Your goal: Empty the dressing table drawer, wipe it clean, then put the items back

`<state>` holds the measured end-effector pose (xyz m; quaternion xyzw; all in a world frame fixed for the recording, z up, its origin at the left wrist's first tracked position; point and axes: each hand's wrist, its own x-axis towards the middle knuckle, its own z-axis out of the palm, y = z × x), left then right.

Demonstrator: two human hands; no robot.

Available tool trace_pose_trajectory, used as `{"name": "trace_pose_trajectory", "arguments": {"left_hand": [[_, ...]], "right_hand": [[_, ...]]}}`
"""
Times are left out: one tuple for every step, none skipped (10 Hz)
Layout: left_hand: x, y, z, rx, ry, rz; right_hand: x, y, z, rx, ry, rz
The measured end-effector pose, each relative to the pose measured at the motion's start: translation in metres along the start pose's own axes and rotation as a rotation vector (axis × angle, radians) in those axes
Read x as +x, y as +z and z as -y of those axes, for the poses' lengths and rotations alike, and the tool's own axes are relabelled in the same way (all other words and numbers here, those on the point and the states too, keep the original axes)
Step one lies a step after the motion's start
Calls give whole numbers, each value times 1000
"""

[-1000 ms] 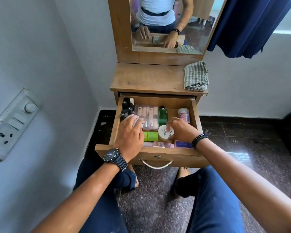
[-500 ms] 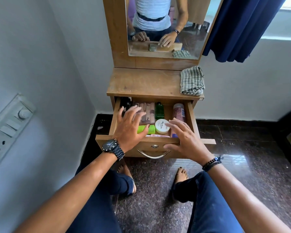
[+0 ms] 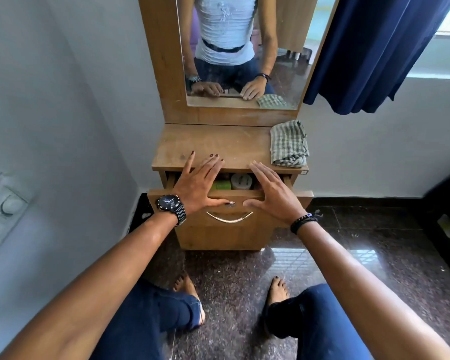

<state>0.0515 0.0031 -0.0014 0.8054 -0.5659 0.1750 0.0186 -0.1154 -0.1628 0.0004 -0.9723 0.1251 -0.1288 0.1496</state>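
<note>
Now, closing step, by the look of it: drawer [image 3: 229, 216] at frame centre nearly shut, items back inside. Left hand [image 3: 200, 187] and right hand [image 3: 273, 194] flat, fingers spread, gripping nothing, palms on drawer front. Next: even push, fingers clear of gap.

Bright window daylight, floor [image 3: 309, 261] glare, warped edges.

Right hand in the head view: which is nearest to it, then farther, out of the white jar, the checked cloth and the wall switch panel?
From the right hand:
1. White jar, in the drawer just left of it.
2. Checked cloth, on the tabletop's right end, beyond it.
3. Wall switch panel, far left on the wall.
</note>
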Motion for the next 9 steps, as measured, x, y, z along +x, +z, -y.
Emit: {"name": "trace_pose_trajectory", "arguments": {"left_hand": [[10,7,3,-14,-76,15],[15,12,-1,-50,-150,-47],[19,20,-5,-25,-204,-114],[25,26,-8,28,-255,-184],[31,26,-11,51,-296,-154],[34,22,-18,80,-323,-100],[30,12,-30,15,-371,-55],[16,5,-45,-101,-353,-15],[-12,-2,-71,-125,-289,31]], "right_hand": [[2,11,-4,-227,-34,-208],[11,24,-3,-361,-18,-352],[21,30,0,-407,-9,-435],[31,32,5,-470,28,-467],[39,31,11,-525,73,-439],[45,25,18,-545,94,-415],[43,14,33,-473,163,-339],[21,15,36,-333,183,-274],[-19,22,39,-223,248,-197]]}}
